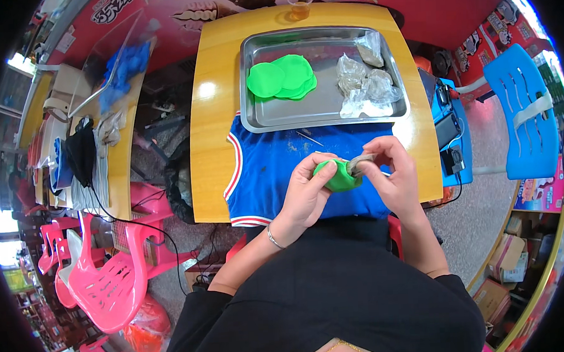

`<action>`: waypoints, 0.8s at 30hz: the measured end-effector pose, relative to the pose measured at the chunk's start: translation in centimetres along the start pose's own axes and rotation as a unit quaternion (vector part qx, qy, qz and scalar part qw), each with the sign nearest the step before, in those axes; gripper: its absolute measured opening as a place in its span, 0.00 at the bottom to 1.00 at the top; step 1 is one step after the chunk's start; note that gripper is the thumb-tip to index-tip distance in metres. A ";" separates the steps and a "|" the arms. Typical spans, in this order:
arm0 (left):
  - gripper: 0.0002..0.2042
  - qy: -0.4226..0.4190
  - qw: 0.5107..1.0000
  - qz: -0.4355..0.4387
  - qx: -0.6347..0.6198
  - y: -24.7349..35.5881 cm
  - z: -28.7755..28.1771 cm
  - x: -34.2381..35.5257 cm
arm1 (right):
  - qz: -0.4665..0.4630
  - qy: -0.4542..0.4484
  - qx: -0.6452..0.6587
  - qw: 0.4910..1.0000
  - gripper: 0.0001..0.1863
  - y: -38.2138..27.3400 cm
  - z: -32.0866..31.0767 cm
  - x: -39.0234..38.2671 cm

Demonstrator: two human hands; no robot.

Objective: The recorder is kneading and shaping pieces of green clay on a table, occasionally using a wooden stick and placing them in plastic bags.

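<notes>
My left hand (pixel 306 192) is closed around a bright green pouch-like piece (pixel 341 179) above the table's near side. From its right end a small greyish clear plastic bag (pixel 359 164) sticks out, and the fingers of my right hand (pixel 395 178) pinch that bag. How far the bag reaches inside the green piece is hidden. Beyond my hands, a metal tray (pixel 279 118) carries several flat round green pieces (pixel 283 76) on its left. Several clear plastic bags with grey-brown contents (pixel 363 81) lie along its right side.
Under my hands, a blue jersey (pixel 263 170) covers the yellow table's (pixel 208 151) near part, with a thin light stick (pixel 309 139) on it. A cup of amber liquid (pixel 300 8) stands at the far edge. Pink chairs (pixel 110 278) are left, a blue chair (pixel 525 115) right.
</notes>
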State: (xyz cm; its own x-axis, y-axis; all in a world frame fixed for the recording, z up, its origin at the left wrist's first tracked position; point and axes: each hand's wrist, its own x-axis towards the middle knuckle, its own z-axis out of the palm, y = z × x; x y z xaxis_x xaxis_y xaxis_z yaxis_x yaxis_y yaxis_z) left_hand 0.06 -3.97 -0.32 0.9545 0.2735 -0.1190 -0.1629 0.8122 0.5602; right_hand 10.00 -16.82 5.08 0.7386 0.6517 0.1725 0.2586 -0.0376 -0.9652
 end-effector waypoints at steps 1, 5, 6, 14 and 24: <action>0.03 0.019 1.000 -0.010 -0.012 0.1 0.1 0.0 | 0.023 0.024 0.045 0.998 0.05 0.1 0.2 0.0; 0.03 0.018 1.000 -0.009 -0.023 0.5 0.3 0.0 | -0.078 -0.048 -0.069 0.993 0.06 0.7 0.1 -0.2; 0.03 0.019 1.000 -0.005 -0.014 0.5 0.2 0.1 | -0.088 -0.053 -0.083 0.991 0.05 0.6 0.2 -0.2; 0.01 0.021 0.997 0.039 0.067 0.0 0.1 0.3 | -0.094 -0.035 -0.167 0.981 0.04 0.7 1.0 -0.2; 0.12 -0.017 0.955 0.129 0.267 1.0 1.1 0.9 | 0.007 0.094 0.090 0.992 0.08 3.0 2.7 -0.7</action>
State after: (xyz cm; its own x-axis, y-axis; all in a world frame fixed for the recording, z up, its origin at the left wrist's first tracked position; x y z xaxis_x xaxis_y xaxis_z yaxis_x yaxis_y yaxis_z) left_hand 1.00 -3.48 1.03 0.9092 0.4040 0.1007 -0.2514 0.3399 0.9062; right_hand 8.52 -15.33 1.53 0.8481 0.4994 0.1768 0.1453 0.1018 -0.9841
